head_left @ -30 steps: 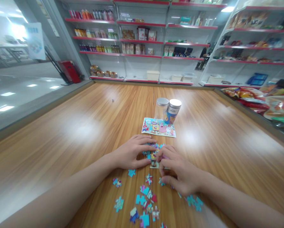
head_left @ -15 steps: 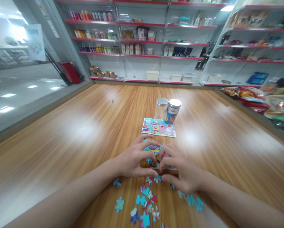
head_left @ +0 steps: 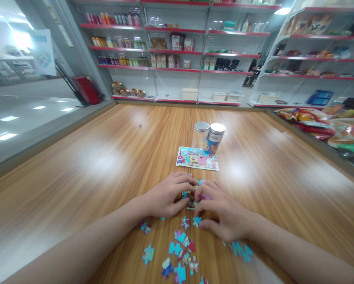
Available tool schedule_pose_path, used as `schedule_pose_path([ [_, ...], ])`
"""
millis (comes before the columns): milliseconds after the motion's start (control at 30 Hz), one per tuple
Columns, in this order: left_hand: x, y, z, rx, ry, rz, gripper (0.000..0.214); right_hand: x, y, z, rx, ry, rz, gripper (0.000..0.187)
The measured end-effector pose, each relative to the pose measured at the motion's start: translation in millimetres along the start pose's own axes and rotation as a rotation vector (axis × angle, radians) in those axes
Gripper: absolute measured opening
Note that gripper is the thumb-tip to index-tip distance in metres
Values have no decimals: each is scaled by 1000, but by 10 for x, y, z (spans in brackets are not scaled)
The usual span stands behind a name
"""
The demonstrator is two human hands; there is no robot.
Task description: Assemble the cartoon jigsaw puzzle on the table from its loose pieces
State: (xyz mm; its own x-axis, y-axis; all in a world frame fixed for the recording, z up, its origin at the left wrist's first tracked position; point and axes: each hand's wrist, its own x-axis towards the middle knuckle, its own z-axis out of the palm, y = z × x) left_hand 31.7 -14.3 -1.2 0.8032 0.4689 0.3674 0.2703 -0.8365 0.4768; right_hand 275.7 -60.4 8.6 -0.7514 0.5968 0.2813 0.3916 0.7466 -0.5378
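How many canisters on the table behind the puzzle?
2: a clear jar with a silver lid and a blue printed canister with a silver lid, side by side behind the picture sheet.

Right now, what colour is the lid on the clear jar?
The lid is silver-grey; the head view shows it best.

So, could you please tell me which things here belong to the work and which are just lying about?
In use: left hand, right hand, joined jigsaw pieces, loose pieces, picture sheet, clear jar, printed canister.
Lying about: small grey object, snack bags, shelves.
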Motion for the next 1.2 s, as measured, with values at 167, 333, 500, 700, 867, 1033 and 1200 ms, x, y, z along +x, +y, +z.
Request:
schedule_pose_path([
  [167,4,9,5,37,-10,22,27,11,36,61,-44,96,-53,5],
  [333,-10,51,-40,175,190,-7,34,38,110,120,-92,308,-19,10],
  [500,12,110,-29,304,205,166,27,77,98,140,-144,435,-32,11],
  [700,14,33,2,332,202,259,10,59,72,142,-100,348,-2,9],
  [867,-9,0,-17,339,245,242,11,49,59,134,-100,287,120,23],
  [1033,-3,-10,-5,317,244,207,12,62,60,157,-78,276,115,17],
  [1200,16,4,-7,252,217,150,14,57,83,170,-41,322,116,12],
])
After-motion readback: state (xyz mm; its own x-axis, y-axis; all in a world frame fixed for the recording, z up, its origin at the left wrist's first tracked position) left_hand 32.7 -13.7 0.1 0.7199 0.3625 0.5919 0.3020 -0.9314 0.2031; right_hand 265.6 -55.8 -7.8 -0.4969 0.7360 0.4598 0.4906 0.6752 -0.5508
